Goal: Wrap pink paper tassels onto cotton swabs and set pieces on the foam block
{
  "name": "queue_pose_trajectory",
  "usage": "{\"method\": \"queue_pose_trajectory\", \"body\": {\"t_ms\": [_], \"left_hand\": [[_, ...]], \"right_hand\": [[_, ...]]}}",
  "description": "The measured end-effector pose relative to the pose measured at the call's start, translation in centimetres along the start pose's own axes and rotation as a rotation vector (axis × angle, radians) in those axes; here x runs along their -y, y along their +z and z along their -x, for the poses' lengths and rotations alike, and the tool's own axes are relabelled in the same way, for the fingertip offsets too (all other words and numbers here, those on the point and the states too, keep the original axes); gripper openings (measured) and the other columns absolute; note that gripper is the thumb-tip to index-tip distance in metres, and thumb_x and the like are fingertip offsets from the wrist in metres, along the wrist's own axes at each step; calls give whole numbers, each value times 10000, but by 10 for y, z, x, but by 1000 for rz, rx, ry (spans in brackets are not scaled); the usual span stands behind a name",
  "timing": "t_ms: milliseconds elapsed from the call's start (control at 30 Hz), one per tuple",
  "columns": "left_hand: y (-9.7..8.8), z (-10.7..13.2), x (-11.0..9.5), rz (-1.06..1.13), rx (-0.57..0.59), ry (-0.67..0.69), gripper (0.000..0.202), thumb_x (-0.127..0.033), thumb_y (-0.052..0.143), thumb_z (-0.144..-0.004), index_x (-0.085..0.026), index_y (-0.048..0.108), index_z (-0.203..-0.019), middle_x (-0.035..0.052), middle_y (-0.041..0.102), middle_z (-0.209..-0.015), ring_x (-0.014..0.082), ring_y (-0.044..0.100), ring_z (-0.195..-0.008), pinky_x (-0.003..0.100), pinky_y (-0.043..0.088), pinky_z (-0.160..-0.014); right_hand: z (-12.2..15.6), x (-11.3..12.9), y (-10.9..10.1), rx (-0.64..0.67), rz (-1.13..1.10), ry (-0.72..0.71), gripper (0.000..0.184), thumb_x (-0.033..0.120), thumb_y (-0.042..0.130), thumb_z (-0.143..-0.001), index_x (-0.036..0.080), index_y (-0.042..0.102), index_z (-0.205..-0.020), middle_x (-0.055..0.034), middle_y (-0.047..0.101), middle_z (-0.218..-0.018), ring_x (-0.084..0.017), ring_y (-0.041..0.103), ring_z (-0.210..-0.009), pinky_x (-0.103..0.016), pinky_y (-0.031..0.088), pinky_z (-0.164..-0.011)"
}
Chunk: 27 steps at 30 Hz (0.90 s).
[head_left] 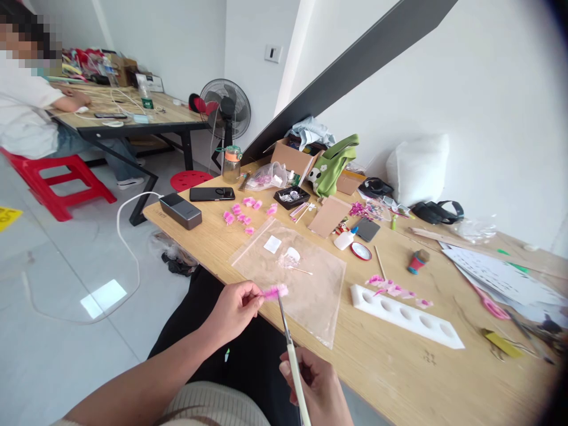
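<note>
The left hand (235,307) pinches a small pink fringed piece (276,291) between thumb and fingertips, over the near edge of the desk (399,378). The right hand (317,384), at 5 o'clock of it, is curled around the cream handle of the scissors (287,334), whose blade tips meet the piece from below. A clear plastic bag (310,296) lies at 1 o'clock of the piece. A white foam tray (406,316) lies at 3 o'clock, and loose pink bits (244,210) lie at 12 o'clock.
</note>
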State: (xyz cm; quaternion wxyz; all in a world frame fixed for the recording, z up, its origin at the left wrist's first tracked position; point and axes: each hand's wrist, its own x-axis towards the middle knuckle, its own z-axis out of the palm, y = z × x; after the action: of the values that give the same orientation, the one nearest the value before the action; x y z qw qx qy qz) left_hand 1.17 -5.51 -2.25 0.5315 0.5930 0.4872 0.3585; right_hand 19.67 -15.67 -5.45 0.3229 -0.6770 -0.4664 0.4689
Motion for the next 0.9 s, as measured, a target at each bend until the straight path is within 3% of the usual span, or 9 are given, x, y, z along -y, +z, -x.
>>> {"method": "queue_pose_trajectory", "body": {"t_ms": [700, 900], "left_hand": [[0, 1, 0, -2, -10, 10, 197, -335, 558, -773, -186, 547, -645, -31, 521, -531, 115, 457, -498, 233, 331, -515], [1, -1, 0, -10, 0, 15, 191, -313, 542, -781, -186, 540, -638, -31, 516, -529, 115, 455, -499, 233, 324, -514]], "right_hand": [[1, 3, 0, -35, -3, 2, 598, 728, 649, -655, 135, 698, -716, 6, 463, -555, -115, 419, -506, -224, 397, -450], [2, 5, -8, 78, 44, 4, 492, 616, 634, -750, 129, 701, -765, 13, 427, -566, -115, 418, -529, -220, 411, -477]]}}
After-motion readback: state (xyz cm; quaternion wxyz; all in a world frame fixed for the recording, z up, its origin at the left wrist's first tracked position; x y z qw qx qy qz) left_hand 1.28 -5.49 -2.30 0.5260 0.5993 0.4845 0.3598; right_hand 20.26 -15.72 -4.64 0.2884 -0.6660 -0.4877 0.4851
